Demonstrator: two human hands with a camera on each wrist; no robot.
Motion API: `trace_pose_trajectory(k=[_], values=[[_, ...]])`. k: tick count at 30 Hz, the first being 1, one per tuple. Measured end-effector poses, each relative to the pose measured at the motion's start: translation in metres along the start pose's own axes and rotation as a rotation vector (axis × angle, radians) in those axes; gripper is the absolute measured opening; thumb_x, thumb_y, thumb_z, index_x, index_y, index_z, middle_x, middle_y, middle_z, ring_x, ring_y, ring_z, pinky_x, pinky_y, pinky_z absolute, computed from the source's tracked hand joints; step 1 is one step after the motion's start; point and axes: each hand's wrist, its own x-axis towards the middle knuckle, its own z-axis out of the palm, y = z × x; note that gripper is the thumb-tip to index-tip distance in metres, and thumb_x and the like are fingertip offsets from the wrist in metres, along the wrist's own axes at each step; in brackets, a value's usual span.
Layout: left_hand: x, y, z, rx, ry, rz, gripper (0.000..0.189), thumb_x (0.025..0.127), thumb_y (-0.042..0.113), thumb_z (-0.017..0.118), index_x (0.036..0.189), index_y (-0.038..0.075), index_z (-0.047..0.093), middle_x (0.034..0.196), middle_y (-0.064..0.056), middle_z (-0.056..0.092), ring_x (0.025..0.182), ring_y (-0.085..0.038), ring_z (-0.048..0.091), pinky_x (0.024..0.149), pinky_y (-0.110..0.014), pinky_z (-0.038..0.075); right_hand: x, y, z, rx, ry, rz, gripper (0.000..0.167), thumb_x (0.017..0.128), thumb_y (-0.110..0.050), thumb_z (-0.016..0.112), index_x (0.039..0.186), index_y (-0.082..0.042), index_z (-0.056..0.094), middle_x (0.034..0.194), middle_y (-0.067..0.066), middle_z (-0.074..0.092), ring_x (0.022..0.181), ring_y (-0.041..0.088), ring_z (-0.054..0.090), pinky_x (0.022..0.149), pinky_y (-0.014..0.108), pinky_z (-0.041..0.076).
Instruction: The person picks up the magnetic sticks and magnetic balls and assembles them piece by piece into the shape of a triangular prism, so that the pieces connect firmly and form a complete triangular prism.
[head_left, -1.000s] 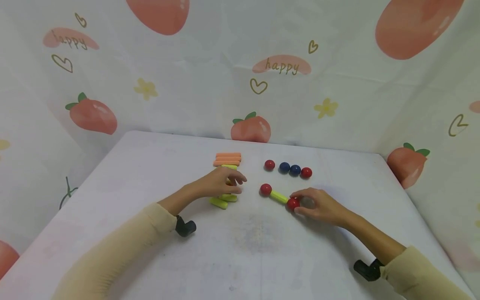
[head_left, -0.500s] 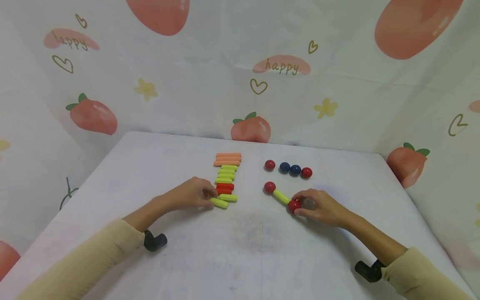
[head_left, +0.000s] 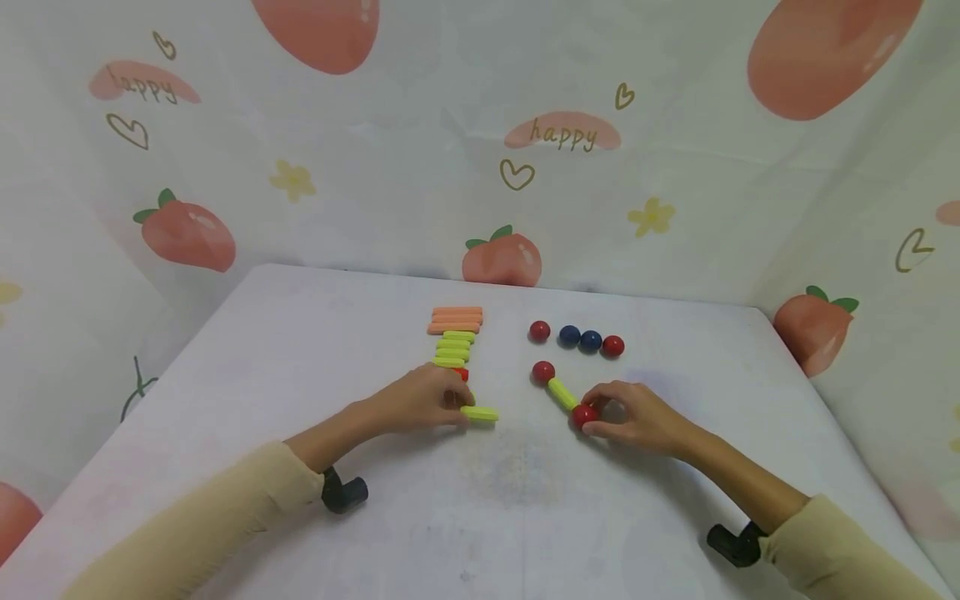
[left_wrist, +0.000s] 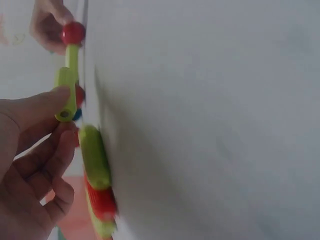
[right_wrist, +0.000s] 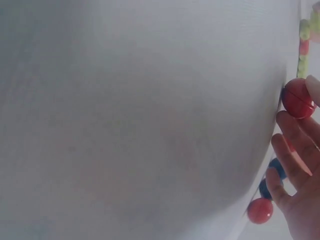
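In the head view my left hand (head_left: 427,400) pinches a short yellow-green rod (head_left: 480,413) by one end. The left wrist view has this rod (left_wrist: 65,95) between thumb and fingers, a dark round spot at its near end. My right hand (head_left: 637,417) pinches a red ball (head_left: 585,416) between thumb and fingers; in the right wrist view the ball (right_wrist: 298,98) shows a seam. From that ball a second yellow-green rod (head_left: 562,394) runs to another red ball (head_left: 543,372), forming a dumbbell shape on the table. The held rod points toward this piece, with a gap between.
Behind my left hand, orange rods (head_left: 457,318), yellow-green rods (head_left: 454,344) and a red rod (head_left: 462,374) lie in a column, partly covered by the hand. A red ball (head_left: 539,332), two blue balls (head_left: 580,338) and another red ball (head_left: 613,346) line up farther back.
My left hand moved from over the column to its near end, took a yellow-green rod and brought it right. The right hand stays on its ball; the dumbbell piece has swung slightly.
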Motion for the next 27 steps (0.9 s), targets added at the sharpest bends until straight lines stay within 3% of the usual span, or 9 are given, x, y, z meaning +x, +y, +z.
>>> trace_pose_trajectory(k=[8,14,19,27], values=[[0.046,0.025,0.02,0.036,-0.003,0.008,0.021,0.085,0.018,0.08,0.105,0.011,0.078,0.089,0.006,0.071,0.077,-0.007,0.059,0.072,-0.019,0.051,0.002,-0.003,0.007,-0.002,-0.011,0.003,0.033,0.086,-0.033,0.078,0.11,-0.013,0.07,0.098,-0.011,0.069,0.091,0.008,0.061,0.086,0.033,0.055],[0.069,0.036,0.031,0.008,-0.035,-0.02,0.025,0.086,0.02,0.08,0.109,0.011,0.077,0.087,0.008,0.069,0.078,-0.007,0.058,0.073,-0.016,0.05,0.005,-0.007,0.007,-0.009,-0.017,-0.017,0.032,0.086,-0.034,0.078,0.109,-0.013,0.07,0.098,-0.011,0.069,0.09,0.009,0.062,0.086,0.034,0.056],[0.076,0.042,0.036,-0.008,-0.056,-0.027,0.026,0.086,0.018,0.08,0.11,0.009,0.076,0.087,0.008,0.067,0.078,-0.008,0.057,0.072,-0.016,0.05,0.006,-0.008,0.007,-0.017,-0.013,-0.011,0.032,0.085,-0.033,0.079,0.109,-0.014,0.07,0.098,-0.011,0.069,0.089,0.01,0.062,0.085,0.034,0.056],[0.069,0.037,0.035,-0.041,-0.064,-0.021,0.027,0.087,0.021,0.079,0.112,0.011,0.075,0.088,0.008,0.068,0.079,-0.007,0.059,0.072,-0.017,0.051,0.003,-0.008,0.005,-0.018,-0.009,-0.013,0.032,0.085,-0.031,0.079,0.109,-0.013,0.07,0.099,-0.009,0.069,0.09,0.011,0.063,0.085,0.038,0.057]])
